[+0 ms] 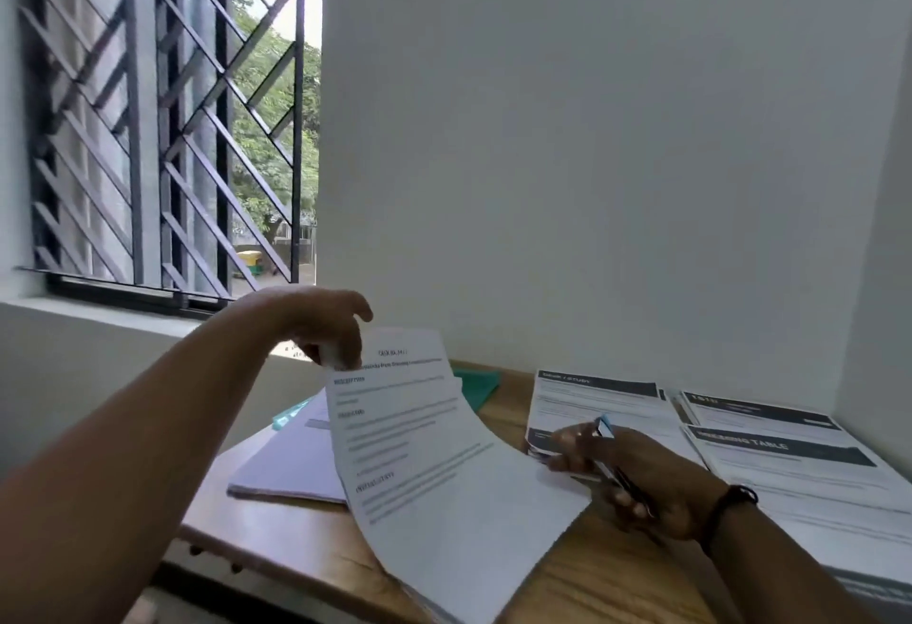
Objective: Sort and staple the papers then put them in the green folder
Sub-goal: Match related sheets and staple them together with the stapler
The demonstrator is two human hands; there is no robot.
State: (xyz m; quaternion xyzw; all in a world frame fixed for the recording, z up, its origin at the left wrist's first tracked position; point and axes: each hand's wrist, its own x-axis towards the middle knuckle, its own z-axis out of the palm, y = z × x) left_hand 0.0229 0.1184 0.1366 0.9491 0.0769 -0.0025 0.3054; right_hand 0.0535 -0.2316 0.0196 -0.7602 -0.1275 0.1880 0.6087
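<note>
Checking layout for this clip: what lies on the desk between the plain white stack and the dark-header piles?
In the head view, the printed sheet held up by the left hand crosses that stretch, with bare wooden desk behind it.

Office or study corner: wooden desk [306,559] against plain white wall [592,129], stacks of printed papers [789,465], green folder [476,389], barred window [163,119] facing trees.

Wooden table [306,559], paper stacks [789,470], green folder [476,389]

Paper stacks [770,431] right — wall [592,154] behind
</note>
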